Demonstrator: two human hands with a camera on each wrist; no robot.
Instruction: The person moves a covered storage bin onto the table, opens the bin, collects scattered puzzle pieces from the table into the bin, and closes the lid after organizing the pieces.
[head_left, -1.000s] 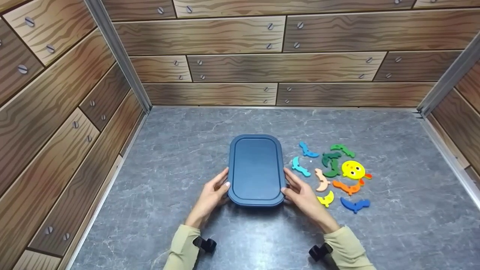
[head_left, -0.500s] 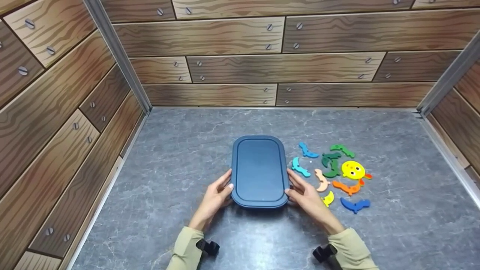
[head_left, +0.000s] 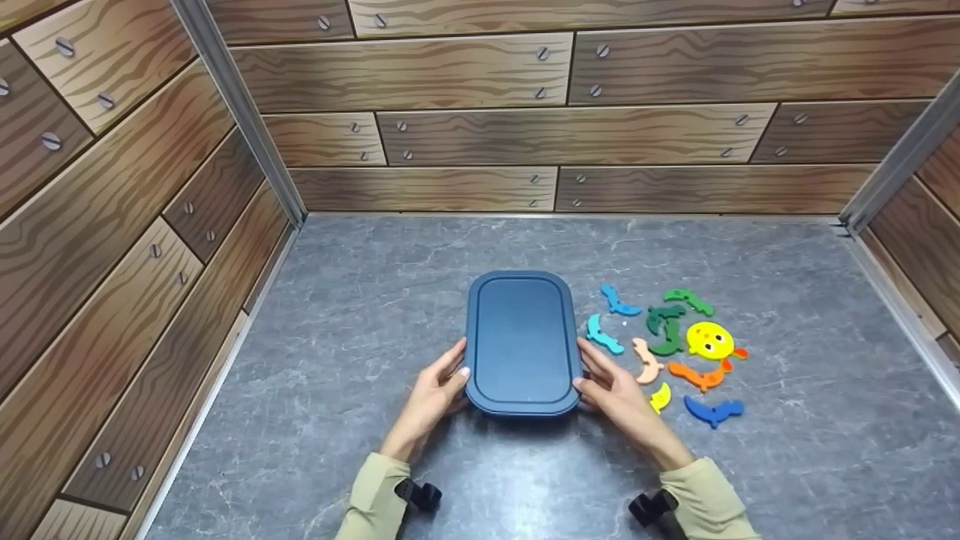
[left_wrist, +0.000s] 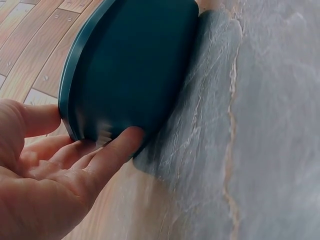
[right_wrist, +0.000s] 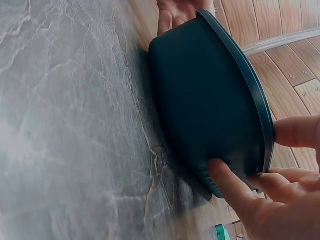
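Two bare hands on one blue lidded box (head_left: 523,345), which lies between them, long side running away from the person. Left hand (head_left: 426,396): thumb at the lid rim, fingers bent in under it against the side wall, gripping. Right hand (head_left: 621,397) mirrors this on the opposite long edge, thumb on the rim, fingertips on the wall. Both grips sit toward the near end; the far rounded corners lie well beyond the fingertips.

Lid rim juts past the tapering wall, its lip caught between thumb and fingers on each side. Whether the base touches the grey tabletop (head_left: 375,300) is hard to judge; shadow hides the lower edge in both wrist views.

Room: left of the left fingers, tabletop runs to the left wall (head_left: 206,300); beyond the far fingertips, to the back wall (head_left: 450,135). Tighter on the right. Turquoise piece (head_left: 600,338) just ahead of the right fingertips, mid-blue piece (head_left: 616,304) farther on. Peach piece (head_left: 649,363) just right of that hand, yellow crescent (head_left: 661,397) partly hidden behind it. Farther right: orange piece (head_left: 701,376), smiling yellow disc (head_left: 709,340), dark blue piece (head_left: 711,412).
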